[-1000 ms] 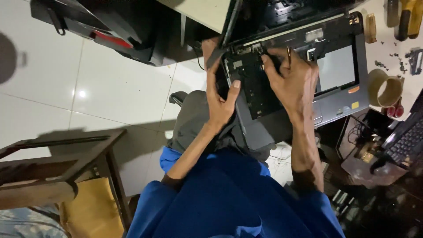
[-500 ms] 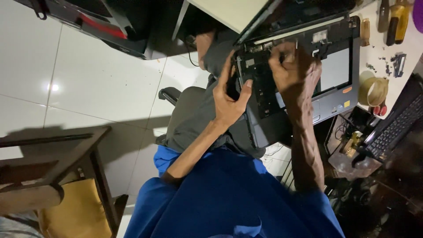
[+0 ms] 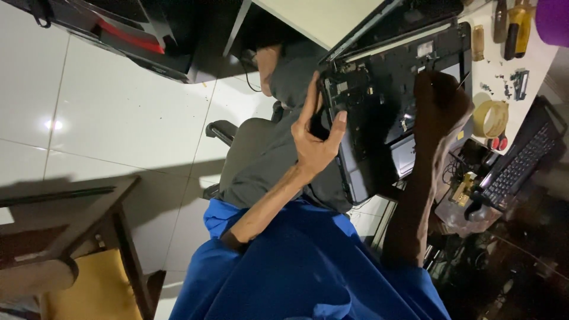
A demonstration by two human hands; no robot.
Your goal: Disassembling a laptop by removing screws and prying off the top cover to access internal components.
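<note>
A dark, opened laptop base (image 3: 379,124) with its keyboard removed rests partly on my lap and against the white desk edge. My left hand (image 3: 314,139) grips its left side, thumb over the edge and fingers up along the corner near the hinge. My right hand (image 3: 438,104) lies flat on the top surface, in shadow, pressing on the palm-rest area. The hinged screen part (image 3: 391,24) stands open beyond the base.
On the white desk (image 3: 320,18) lie a roll of tape (image 3: 491,118), small screws and tools (image 3: 512,24). A loose black keyboard (image 3: 518,163) sits at right. A wooden chair (image 3: 71,237) stands lower left on the white tiled floor (image 3: 118,112).
The view has shifted, and the laptop base now sits further right and tilted. My left hand has slid to its left edge; my right hand has moved from the hinge area down onto its surface.
</note>
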